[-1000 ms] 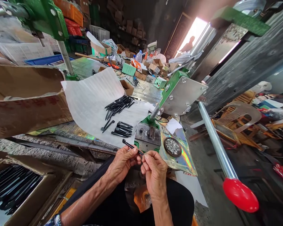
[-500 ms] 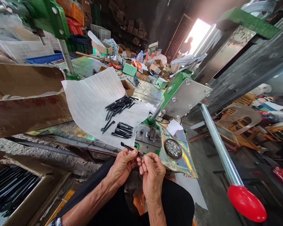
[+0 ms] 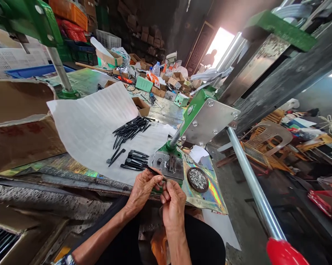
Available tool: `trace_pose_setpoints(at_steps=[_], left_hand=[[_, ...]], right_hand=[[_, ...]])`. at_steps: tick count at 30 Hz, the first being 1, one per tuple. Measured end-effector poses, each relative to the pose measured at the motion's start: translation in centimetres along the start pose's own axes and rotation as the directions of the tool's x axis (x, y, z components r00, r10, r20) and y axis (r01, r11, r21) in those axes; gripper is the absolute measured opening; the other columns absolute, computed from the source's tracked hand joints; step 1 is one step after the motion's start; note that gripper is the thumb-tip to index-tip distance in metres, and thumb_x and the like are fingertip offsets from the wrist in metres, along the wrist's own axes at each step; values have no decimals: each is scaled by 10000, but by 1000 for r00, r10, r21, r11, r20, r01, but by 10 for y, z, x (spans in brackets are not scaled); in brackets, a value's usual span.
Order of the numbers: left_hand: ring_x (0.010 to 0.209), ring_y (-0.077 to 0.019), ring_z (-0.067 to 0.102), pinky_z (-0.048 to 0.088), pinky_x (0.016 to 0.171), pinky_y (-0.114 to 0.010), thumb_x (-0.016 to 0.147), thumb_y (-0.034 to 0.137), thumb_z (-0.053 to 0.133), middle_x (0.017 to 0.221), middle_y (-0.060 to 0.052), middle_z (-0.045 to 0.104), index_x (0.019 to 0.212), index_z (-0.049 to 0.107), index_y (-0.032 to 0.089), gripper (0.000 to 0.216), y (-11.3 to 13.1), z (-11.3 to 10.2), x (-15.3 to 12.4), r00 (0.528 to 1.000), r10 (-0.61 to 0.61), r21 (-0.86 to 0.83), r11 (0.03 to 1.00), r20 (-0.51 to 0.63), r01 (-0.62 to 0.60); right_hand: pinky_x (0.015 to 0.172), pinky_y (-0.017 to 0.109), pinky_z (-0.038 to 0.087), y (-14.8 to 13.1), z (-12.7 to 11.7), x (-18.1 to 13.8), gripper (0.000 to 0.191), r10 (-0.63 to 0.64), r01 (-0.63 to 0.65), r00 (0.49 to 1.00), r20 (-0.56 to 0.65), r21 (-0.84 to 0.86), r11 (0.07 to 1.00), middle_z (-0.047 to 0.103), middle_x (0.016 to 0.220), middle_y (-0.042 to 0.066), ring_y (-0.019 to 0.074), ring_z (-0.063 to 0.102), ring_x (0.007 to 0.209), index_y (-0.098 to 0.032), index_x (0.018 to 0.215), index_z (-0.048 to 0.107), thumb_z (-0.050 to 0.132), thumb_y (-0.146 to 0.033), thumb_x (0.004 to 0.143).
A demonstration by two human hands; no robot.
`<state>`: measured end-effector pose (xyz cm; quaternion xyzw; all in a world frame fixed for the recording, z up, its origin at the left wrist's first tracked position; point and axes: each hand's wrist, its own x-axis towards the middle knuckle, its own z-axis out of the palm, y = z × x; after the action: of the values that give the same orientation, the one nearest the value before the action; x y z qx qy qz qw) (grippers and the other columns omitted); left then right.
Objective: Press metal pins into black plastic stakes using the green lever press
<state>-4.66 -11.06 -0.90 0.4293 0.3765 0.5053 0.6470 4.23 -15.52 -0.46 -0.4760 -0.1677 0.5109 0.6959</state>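
My left hand [image 3: 144,189] is closed around a slim black piece [image 3: 153,170], which slants up and left out of its fingers. Close against it, my right hand [image 3: 173,200] pinches at the piece's lower end; whatever lies between those fingertips is hidden. Just beyond both hands stands the metal base plate [image 3: 157,161] of a green hand press [image 3: 195,114]. On a white foam sheet [image 3: 91,123] lie a loose heap of similar black pieces [image 3: 130,129] and a neater row of black pieces [image 3: 134,161]. Small silver pins [image 3: 197,178] fill a round brown dish right of the press.
The press's lever [image 3: 254,184] reaches down the right side to a red knob [image 3: 286,254]. A cardboard box [image 3: 22,143] stands on the left, and a lower box [image 3: 30,239] holds more black pieces. Behind are small cartons [image 3: 178,77] and a green device [image 3: 144,84].
The view has shifted, so the bench objects appear farther left. My hands stay together, and the black piece has turned, showing less of its length beyond my left fingers.
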Motion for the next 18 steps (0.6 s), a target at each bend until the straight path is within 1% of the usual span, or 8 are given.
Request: trace_pose_setpoints(at_steps=[2,4,6,10,13,18], left_hand=[[543,-120,551,454,513,-214,700,364,680,650,-25,626,804,625,122,270,-1,3,16,999,39,70,997,-1,-38],[546,-123,551,456,520,-219,701,361,655,646,-18,621,786,618,132,247,-4,6,31,998,60,117,991,2,-60],[542,-119,545,455,527,-218,706,343,629,633,-3,605,763,600,146,208,-9,9,45,997,75,161,984,12,-76],[535,-113,517,448,522,-214,718,305,574,617,18,566,736,554,167,141,-17,13,70,995,79,239,967,62,-92],[557,-121,520,449,509,-214,715,298,546,650,10,579,749,527,177,127,-21,17,85,993,66,292,952,98,-92],[503,-115,492,427,479,-212,733,311,513,604,28,528,739,507,189,123,-25,20,101,984,106,437,885,143,-159]], right_hand=[[400,176,247,-4,2,10,270,24,-24,1000,-5,26,999,502,606,-46,38,314,462,-153,706,605,776,-326,589],[404,179,246,-6,4,19,308,40,-39,999,-18,54,998,514,615,-39,44,331,471,-147,785,648,773,-296,547],[411,183,251,-4,5,27,345,47,-46,999,-13,67,997,510,609,-39,52,344,481,-142,842,666,756,-271,535],[423,186,259,-3,0,37,348,67,-66,998,-11,58,996,527,596,-33,62,365,490,-148,852,661,750,-245,530],[427,175,254,-13,-11,33,357,79,-78,997,-16,59,995,557,617,-17,53,367,490,-143,860,664,771,-233,532],[426,154,266,-54,-38,8,354,56,-56,998,-18,30,998,588,672,1,31,346,486,-152,870,694,818,-238,550]])
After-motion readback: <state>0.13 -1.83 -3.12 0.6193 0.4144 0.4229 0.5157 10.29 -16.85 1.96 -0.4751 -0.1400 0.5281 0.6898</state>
